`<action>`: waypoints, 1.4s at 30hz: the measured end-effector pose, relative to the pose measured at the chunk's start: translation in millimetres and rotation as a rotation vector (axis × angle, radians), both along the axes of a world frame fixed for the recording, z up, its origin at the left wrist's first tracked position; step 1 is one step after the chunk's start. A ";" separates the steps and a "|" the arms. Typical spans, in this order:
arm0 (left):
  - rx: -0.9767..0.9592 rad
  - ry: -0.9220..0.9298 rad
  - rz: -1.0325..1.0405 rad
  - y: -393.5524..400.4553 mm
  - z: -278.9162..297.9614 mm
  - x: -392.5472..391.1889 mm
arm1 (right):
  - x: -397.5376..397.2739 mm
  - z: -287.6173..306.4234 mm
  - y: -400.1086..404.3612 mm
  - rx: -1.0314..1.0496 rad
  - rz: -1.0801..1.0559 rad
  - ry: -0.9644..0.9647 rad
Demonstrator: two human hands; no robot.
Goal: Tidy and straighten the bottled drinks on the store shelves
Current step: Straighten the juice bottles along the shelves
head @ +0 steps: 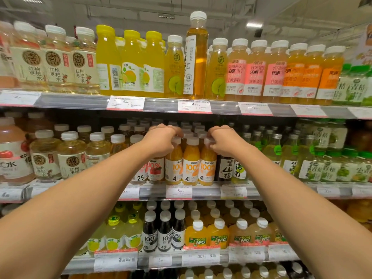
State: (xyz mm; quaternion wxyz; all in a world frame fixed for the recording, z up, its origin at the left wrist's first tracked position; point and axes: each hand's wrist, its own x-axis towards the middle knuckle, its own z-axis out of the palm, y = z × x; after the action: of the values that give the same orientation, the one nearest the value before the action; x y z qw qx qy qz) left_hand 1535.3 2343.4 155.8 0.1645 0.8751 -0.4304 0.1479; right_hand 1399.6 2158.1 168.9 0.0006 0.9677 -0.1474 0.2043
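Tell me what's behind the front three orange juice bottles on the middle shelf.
Behind the orange juice bottles, more white caps recede in rows. The bottles beneath are hidden by the front row and both hands.

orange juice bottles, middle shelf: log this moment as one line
step: straightening orange juice row | left hand: grips left bottle's cap | right hand: grips right bottle's cap | middle bottle: untouched, upright

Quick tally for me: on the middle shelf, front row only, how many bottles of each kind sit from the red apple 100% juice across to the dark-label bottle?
Red apple 100% juice bottle: 1
Orange 100% juice bottles: 3
Dark-label bottle: 1
Total: 5

The left hand grips the left orange bottle's cap; the right hand grips the right one's.
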 end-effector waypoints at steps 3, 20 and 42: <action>0.013 -0.004 0.008 -1.2 0.6 2.0 | 0.7 0.1 -2.1 0.026 -0.001 -0.020; -0.134 -0.306 -0.101 55.6 44.2 -81.6 | -49.0 37.3 28.5 -0.053 0.280 -0.039; -0.186 -0.470 0.212 121.4 33.3 -53.6 | -0.3 159.8 62.2 0.004 0.040 -0.709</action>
State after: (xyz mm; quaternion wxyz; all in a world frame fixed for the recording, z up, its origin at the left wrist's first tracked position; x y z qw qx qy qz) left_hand 1481.6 2464.9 189.1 0.1232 0.8381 -0.3475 0.4021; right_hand 1399.3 2220.3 328.6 -0.0565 0.8395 -0.1197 0.5270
